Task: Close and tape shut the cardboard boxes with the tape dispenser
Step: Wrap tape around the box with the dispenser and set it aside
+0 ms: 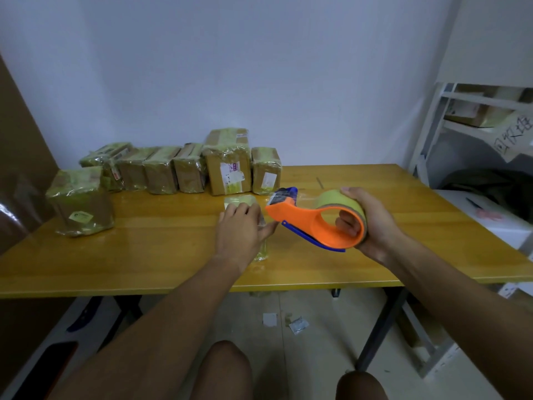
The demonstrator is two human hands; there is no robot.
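My right hand point(366, 223) grips the orange and blue tape dispenser point(305, 219) through its ring, with the yellowish tape roll point(337, 200) under my thumb. The dispenser's blade end points left, held above the table. My left hand point(240, 229) lies flat on a small taped cardboard box point(239, 202) in the middle of the wooden table point(173, 255); most of that box is hidden under the hand. A strip of clear tape runs from the dispenser's head toward the box.
Several taped cardboard boxes point(227, 166) stand in a row along the table's back edge, with one larger taped box point(82, 200) at the left. A white shelf point(476, 111) stands at the right. Paper scraps point(288, 320) lie on the floor.
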